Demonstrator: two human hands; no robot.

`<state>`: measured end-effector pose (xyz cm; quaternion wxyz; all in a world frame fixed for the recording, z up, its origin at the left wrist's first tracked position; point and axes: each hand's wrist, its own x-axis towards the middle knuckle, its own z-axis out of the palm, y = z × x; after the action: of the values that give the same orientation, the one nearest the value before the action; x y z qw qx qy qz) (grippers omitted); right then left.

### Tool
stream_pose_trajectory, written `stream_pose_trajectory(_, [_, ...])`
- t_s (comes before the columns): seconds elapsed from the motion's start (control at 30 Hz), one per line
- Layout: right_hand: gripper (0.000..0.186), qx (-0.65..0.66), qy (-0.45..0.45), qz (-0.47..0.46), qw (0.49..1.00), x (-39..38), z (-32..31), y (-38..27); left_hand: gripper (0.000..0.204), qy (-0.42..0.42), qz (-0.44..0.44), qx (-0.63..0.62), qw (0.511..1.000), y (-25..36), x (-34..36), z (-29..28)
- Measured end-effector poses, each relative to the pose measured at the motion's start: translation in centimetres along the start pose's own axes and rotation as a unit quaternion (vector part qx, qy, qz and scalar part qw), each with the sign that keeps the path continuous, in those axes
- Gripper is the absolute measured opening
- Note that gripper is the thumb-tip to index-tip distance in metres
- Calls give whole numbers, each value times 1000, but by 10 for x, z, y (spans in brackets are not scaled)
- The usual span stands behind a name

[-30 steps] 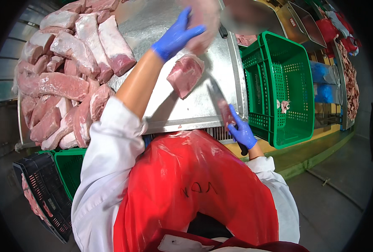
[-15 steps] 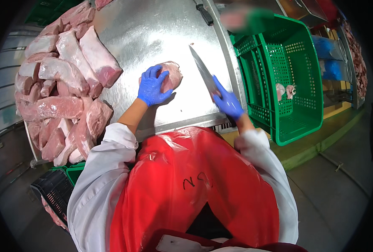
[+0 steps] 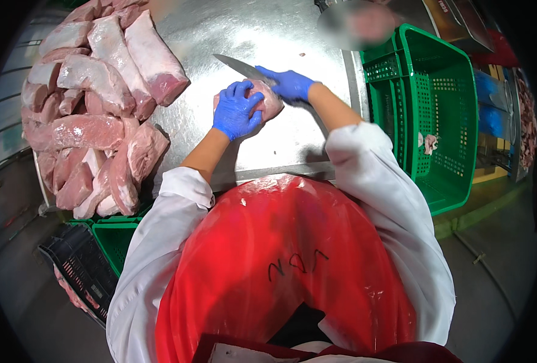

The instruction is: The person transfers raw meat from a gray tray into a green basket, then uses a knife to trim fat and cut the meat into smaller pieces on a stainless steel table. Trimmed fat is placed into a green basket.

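A pink piece of raw meat (image 3: 270, 104) lies on the steel table (image 3: 262, 36). My left hand (image 3: 236, 111), in a blue glove, presses down on it from the near side. My right hand (image 3: 290, 84), also gloved in blue, grips a knife (image 3: 238, 66) whose blade points left, just behind the meat. My white sleeves and red apron fill the lower half of the view.
A large heap of raw meat slabs (image 3: 93, 103) covers the table's left side. A green plastic crate (image 3: 438, 115) with a small scrap inside stands to the right. Another green crate (image 3: 114, 239) and a black crate (image 3: 78, 272) sit low at the left.
The meat piece was carried in my left hand and set on the table. My right hand brought the knife from the table's near right edge up behind the meat.
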<state>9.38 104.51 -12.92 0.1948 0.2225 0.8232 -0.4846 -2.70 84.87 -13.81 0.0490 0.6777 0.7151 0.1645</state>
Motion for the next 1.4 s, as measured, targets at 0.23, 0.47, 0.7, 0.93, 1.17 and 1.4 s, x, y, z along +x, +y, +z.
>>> stream_pose_trajectory(0.23, [73,0,75,38,996,-109,74,36,44,17,-46,-17,999,-31,31,-1])
stream_pose_trajectory(0.47, [73,-2,112,29,993,-164,100,47,43,59,-133,-1,989,-59,18,3])
stream_pose_trajectory(0.7, [72,159,200,58,965,-153,71,24,43,29,-6,-15,999,-38,-49,-13])
stream_pose_trajectory(0.93, [68,-1,87,-5,996,-4,73,0,42,31,43,-5,999,-24,-51,-16])
stream_pose_trajectory(1.17, [69,-98,51,-21,994,-117,100,22,70,35,-301,147,942,-87,-45,-18])
stream_pose_trajectory(1.4, [73,310,173,30,934,-220,99,53,100,100,-320,-203,920,-131,-75,-8])
